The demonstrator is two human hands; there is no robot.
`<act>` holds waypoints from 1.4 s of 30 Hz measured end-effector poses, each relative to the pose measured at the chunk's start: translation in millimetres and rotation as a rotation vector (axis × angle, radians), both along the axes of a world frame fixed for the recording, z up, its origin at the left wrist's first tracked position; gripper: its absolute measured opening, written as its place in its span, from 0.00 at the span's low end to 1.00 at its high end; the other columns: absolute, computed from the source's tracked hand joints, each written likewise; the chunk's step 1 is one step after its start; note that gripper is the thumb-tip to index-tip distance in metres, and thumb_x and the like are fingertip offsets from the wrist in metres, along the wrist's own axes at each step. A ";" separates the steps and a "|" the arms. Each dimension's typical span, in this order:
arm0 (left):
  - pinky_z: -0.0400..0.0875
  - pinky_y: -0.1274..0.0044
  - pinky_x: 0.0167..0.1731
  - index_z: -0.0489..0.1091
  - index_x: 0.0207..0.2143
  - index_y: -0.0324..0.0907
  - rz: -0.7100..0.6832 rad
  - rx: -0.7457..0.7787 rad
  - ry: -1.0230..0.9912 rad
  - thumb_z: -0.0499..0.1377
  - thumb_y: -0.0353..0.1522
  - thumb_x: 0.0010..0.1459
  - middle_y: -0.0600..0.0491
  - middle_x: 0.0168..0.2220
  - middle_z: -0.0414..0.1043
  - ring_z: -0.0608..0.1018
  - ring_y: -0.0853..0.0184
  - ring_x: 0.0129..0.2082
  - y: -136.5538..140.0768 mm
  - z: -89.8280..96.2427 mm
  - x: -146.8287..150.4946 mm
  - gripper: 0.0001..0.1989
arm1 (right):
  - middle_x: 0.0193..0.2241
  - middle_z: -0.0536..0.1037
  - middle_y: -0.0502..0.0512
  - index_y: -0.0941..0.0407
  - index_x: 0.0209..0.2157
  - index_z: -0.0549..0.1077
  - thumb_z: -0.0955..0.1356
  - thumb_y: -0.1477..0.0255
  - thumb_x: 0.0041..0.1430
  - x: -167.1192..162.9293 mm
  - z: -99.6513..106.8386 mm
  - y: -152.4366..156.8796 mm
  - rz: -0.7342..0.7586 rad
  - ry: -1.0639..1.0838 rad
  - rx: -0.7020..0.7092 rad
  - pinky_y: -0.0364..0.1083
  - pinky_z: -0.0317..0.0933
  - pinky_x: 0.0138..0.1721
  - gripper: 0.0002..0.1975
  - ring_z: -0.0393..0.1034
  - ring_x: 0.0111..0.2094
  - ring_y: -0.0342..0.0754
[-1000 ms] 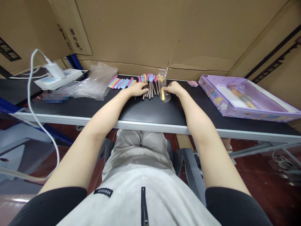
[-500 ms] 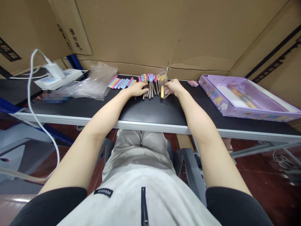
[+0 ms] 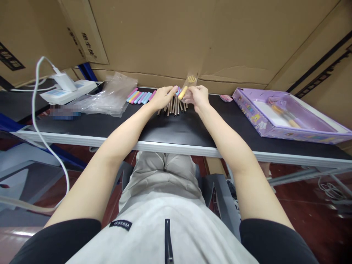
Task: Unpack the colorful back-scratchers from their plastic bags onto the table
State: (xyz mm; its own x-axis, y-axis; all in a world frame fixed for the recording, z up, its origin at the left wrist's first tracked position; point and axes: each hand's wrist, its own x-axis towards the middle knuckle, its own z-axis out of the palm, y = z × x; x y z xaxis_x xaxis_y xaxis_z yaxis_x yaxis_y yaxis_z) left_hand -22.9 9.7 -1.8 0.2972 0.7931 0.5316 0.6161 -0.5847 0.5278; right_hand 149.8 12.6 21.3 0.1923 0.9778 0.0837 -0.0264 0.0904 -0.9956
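Observation:
My right hand [image 3: 200, 97] is closed around a yellow back scratcher [image 3: 182, 93] in a clear plastic sleeve, raised and tilted above the table. Its claw [image 3: 191, 79] points away from me and its handle end leans to the left. My left hand [image 3: 165, 97] reaches over a pile of back scratchers [image 3: 174, 108], fingers stretched out, fingertips close to the yellow handle. Metal rods of that pile stick out toward me, while its coloured claws are mostly hidden behind my left hand. Left of this hand lies a row of pastel handles [image 3: 140, 96].
Clear plastic bags [image 3: 111, 97] lie on the left, by a white power strip [image 3: 68, 91] with a charger and cable. On the right sits a purple box [image 3: 264, 123] holding a bagged yellow piece. Small pink cards [image 3: 226, 98] lie near the cardboard wall [image 3: 209, 44].
My right hand has lifted the sleeved yellow scratcher off the table and tilted its handle leftward. My left hand has shifted slightly up and right, covering the pile's claws.

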 end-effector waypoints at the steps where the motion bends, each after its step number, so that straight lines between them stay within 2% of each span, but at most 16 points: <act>1: 0.70 0.73 0.48 0.73 0.35 0.39 -0.013 -0.015 -0.032 0.47 0.50 0.76 0.50 0.34 0.77 0.79 0.60 0.43 -3.6 1.7 2.6 0.28 | 0.25 0.68 0.46 0.53 0.33 0.60 0.68 0.78 0.67 -3.7 -3.4 -0.7 -0.011 -0.019 0.011 0.41 0.70 0.31 0.13 0.73 0.28 0.43; 5: 0.67 0.76 0.36 0.67 0.25 0.41 -0.086 -0.167 -0.112 0.58 0.54 0.69 0.55 0.24 0.68 0.74 0.66 0.31 -15.9 7.9 12.9 0.29 | 0.27 0.65 0.46 0.52 0.32 0.58 0.69 0.76 0.66 -13.0 -15.7 -2.2 -0.095 -0.123 0.073 0.43 0.71 0.36 0.14 0.73 0.32 0.43; 9: 0.63 0.77 0.32 0.65 0.22 0.41 -0.150 -0.309 -0.178 0.67 0.44 0.62 0.57 0.21 0.64 0.69 0.70 0.26 -23.8 13.2 19.5 0.24 | 0.28 0.64 0.46 0.53 0.30 0.56 0.67 0.80 0.64 -14.8 -22.0 0.7 -0.165 -0.183 0.162 0.40 0.69 0.42 0.15 0.70 0.35 0.40; 13: 0.60 0.78 0.30 0.65 0.22 0.40 -0.128 -0.368 -0.228 0.64 0.32 0.61 0.58 0.21 0.63 0.65 0.73 0.23 -24.8 15.0 18.8 0.17 | 0.27 0.65 0.45 0.53 0.31 0.58 0.68 0.77 0.64 -11.2 -25.3 10.2 -0.080 -0.111 0.147 0.39 0.68 0.36 0.14 0.70 0.31 0.40; 18: 0.58 0.78 0.29 0.64 0.22 0.40 -0.104 -0.425 -0.243 0.61 0.26 0.59 0.59 0.21 0.62 0.65 0.72 0.23 -25.0 19.3 13.1 0.13 | 0.30 0.71 0.47 0.52 0.35 0.62 0.72 0.68 0.64 6.7 -23.3 30.0 -0.026 0.038 0.132 0.41 0.71 0.32 0.12 0.73 0.31 0.42; 22: 0.59 0.77 0.29 0.66 0.22 0.40 -0.128 -0.467 -0.194 0.61 0.25 0.57 0.57 0.21 0.64 0.66 0.72 0.23 -29.1 25.6 8.5 0.12 | 0.33 0.75 0.48 0.52 0.40 0.66 0.72 0.62 0.65 31.9 -15.9 48.2 -0.078 0.117 0.169 0.43 0.74 0.33 0.13 0.77 0.36 0.44; 27: 0.65 0.74 0.32 0.70 0.22 0.40 -0.087 -0.468 -0.102 0.63 0.27 0.55 0.55 0.20 0.66 0.70 0.68 0.24 -26.5 28.3 -2.9 0.09 | 0.35 0.78 0.52 0.52 0.42 0.69 0.73 0.58 0.66 58.5 -6.6 57.6 -0.184 0.171 0.105 0.42 0.74 0.31 0.14 0.79 0.39 0.47; 31: 0.70 0.67 0.35 0.74 0.22 0.41 -0.054 -0.475 -0.028 0.66 0.33 0.54 0.52 0.20 0.68 0.75 0.61 0.26 -19.6 27.3 -15.3 0.09 | 0.34 0.77 0.52 0.52 0.42 0.70 0.72 0.65 0.67 64.4 -4.1 53.9 -0.208 0.150 0.068 0.41 0.73 0.32 0.09 0.79 0.40 0.47; 34: 0.72 0.63 0.35 0.74 0.21 0.42 -0.039 -0.470 -0.005 0.67 0.37 0.53 0.51 0.19 0.68 0.77 0.58 0.27 -17.4 27.5 -24.2 0.12 | 0.34 0.77 0.50 0.53 0.39 0.69 0.68 0.70 0.70 64.6 -3.7 51.6 -0.225 0.181 0.047 0.39 0.71 0.32 0.04 0.78 0.38 0.43; 36: 0.73 0.62 0.35 0.73 0.20 0.42 -0.035 -0.474 0.001 0.67 0.38 0.54 0.50 0.19 0.68 0.77 0.58 0.27 -18.0 28.7 -29.5 0.14 | 0.35 0.78 0.51 0.54 0.37 0.68 0.65 0.72 0.71 66.0 -3.5 52.0 -0.234 0.153 0.034 0.38 0.71 0.32 0.05 0.79 0.38 0.42; 39: 0.74 0.62 0.35 0.71 0.18 0.42 -0.011 -0.507 0.024 0.66 0.37 0.53 0.48 0.20 0.70 0.77 0.59 0.26 -19.7 31.9 -35.8 0.15 | 0.35 0.79 0.51 0.54 0.35 0.69 0.64 0.73 0.71 70.4 -3.2 53.6 -0.244 0.101 0.005 0.38 0.70 0.32 0.06 0.79 0.37 0.41; 42: 0.74 0.64 0.36 0.71 0.17 0.42 0.031 -0.540 0.074 0.65 0.33 0.50 0.48 0.21 0.72 0.77 0.60 0.25 -18.2 35.6 -41.2 0.12 | 0.33 0.80 0.48 0.54 0.35 0.67 0.65 0.74 0.69 73.9 -2.8 52.1 -0.250 0.162 -0.029 0.36 0.68 0.31 0.05 0.76 0.31 0.38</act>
State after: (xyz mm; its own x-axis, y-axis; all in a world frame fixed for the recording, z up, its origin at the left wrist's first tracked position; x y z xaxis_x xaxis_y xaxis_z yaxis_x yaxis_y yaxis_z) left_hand -64.1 -8.5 33.8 0.2908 0.9565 0.0244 0.6755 -0.2233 0.7027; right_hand 223.7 64.7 18.4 0.4363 0.8998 0.0050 -0.1660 0.0859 -0.9824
